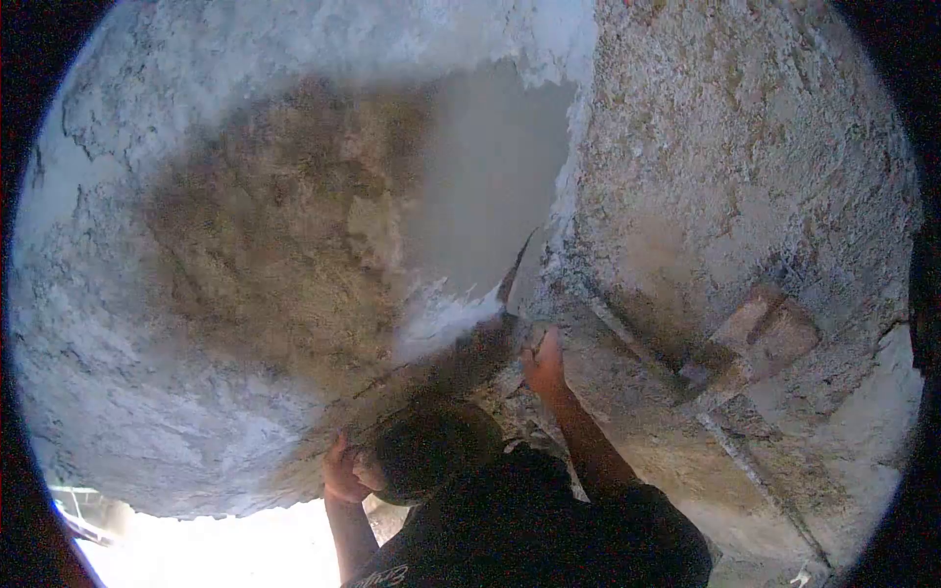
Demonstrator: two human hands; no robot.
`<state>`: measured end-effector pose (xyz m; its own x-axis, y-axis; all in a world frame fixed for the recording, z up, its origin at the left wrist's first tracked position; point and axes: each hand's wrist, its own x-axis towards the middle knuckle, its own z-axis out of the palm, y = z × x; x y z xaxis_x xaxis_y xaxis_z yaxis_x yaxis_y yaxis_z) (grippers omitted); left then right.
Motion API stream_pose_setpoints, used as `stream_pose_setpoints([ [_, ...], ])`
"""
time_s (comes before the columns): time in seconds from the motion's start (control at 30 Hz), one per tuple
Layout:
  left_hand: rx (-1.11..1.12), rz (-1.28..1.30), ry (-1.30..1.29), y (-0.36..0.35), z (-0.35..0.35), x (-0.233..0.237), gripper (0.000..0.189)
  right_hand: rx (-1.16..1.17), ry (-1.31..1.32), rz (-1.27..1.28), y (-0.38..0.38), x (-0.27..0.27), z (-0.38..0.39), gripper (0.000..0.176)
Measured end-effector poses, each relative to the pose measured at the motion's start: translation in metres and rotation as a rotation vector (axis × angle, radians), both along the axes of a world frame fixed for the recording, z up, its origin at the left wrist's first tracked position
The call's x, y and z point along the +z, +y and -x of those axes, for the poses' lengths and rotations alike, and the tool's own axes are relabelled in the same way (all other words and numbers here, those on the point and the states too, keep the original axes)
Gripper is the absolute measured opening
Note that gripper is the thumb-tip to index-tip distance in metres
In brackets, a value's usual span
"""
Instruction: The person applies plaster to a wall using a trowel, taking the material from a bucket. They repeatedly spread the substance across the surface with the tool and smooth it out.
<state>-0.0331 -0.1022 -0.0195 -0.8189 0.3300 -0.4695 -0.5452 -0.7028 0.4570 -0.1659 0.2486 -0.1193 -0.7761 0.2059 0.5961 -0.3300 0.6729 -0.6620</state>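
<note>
My left hand (348, 472) is closed on the rim of a dark round bowl (431, 446), low in the view against my dark shirt. Higher up and to the right, my right hand (544, 365) is closed on a trowel, whose thin dark blade (516, 269) stands edge-on at the wall. The blade meets the lower right part of a smooth grey plaster patch (490, 167). Left of that patch is a rough brown area (284, 225) of wall. The bowl's contents are too dark to make out.
Rough, unsmoothed wall (735, 127) fills the right side. A reddish block-like piece (769, 328) sits in it, and a thin pipe (760, 480) runs diagonally down to the lower right. Whitish plaster (127, 402) covers the left. A bright opening (235, 544) shows at the lower left.
</note>
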Motion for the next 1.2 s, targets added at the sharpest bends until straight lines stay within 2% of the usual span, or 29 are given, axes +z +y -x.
stream_pose_setpoints([
  [0.07,-0.163,-0.472,0.128,-0.011,-0.001,-0.016,0.042,0.013,-0.152,0.038,-0.008,-0.004,-0.012,0.044],
  [0.17,-0.094,-0.428,0.033,-0.018,-0.005,-0.018,0.037,0.046,-0.294,0.061,-0.008,-0.027,-0.033,0.046],
  [0.3,0.012,-0.477,0.133,-0.021,-0.006,-0.031,0.032,-0.048,-0.402,0.074,0.002,-0.075,-0.065,0.049],
  [0.37,-0.122,-0.456,0.066,-0.024,-0.007,-0.028,0.031,-0.118,-0.450,0.058,0.015,-0.102,-0.078,0.051],
  [0.4,0.014,0.078,0.426,-0.018,-0.008,-0.024,0.032,-0.148,-0.482,0.044,0.023,-0.114,-0.083,0.052],
  [0.43,0.173,0.743,0.592,-0.012,-0.010,-0.021,0.034,-0.175,-0.519,0.022,0.034,-0.125,-0.086,0.053],
  [0.5,-0.208,-0.295,-0.041,-0.020,-0.005,-0.021,0.038,-0.207,-0.617,-0.050,0.057,-0.143,-0.087,0.055],
  [0.53,-0.046,0.024,-0.306,-0.012,-0.001,-0.003,0.041,-0.218,-0.665,-0.095,0.068,-0.151,-0.086,0.056],
  [0.57,-0.001,-0.008,-0.300,-0.013,-0.007,-0.014,0.041,-0.188,-0.706,-0.145,0.080,-0.155,-0.084,0.057],
  [0.63,-0.339,-0.566,0.118,-0.020,0.003,-0.041,0.037,0.018,-0.707,-0.113,0.082,-0.093,-0.085,0.047],
  [0.7,-0.391,-0.559,0.232,-0.019,0.006,-0.049,0.040,0.343,-0.719,-0.089,0.069,0.000,-0.092,0.038],
  [0.77,-0.261,-0.258,0.098,-0.021,0.003,-0.037,0.042,0.657,-0.726,-0.139,0.045,0.086,-0.099,0.030],
  [0.8,-0.337,-0.605,0.112,-0.022,0.005,-0.036,0.040,0.764,-0.713,-0.189,0.032,0.114,-0.099,0.026],
  [0.83,-0.364,-0.596,0.118,-0.022,0.002,-0.044,0.040,0.824,-0.689,-0.252,0.017,0.133,-0.101,0.023],
  [0.9,-0.331,-0.591,0.277,-0.025,0.004,-0.050,0.038,0.830,-0.660,-0.330,-0.011,0.144,-0.087,0.025],
  [0.93,-0.360,-0.584,0.268,-0.029,0.004,-0.046,0.038,0.857,-0.656,-0.417,-0.021,0.139,-0.080,0.028],
  [1.0,-0.014,-0.187,0.281,-0.028,-0.012,-0.042,0.033,0.926,-0.694,-0.592,-0.037,0.132,-0.079,0.036],
  [1.03,-0.026,-0.202,0.234,-0.027,-0.019,-0.057,0.033,0.932,-0.733,-0.675,-0.051,0.142,-0.080,0.036],
  [1.07,0.134,0.049,0.229,-0.032,-0.021,-0.080,0.032,0.951,-0.775,-0.760,-0.067,0.152,-0.075,0.036],
  [1.13,0.274,0.315,0.169,-0.038,-0.040,-0.092,0.034,0.961,-0.680,-0.892,-0.082,0.149,-0.068,0.037],
  [1.2,0.183,0.066,0.234,-0.033,-0.049,-0.072,0.032,0.965,-1.014,-0.751,-0.094,0.147,-0.061,0.038],
])
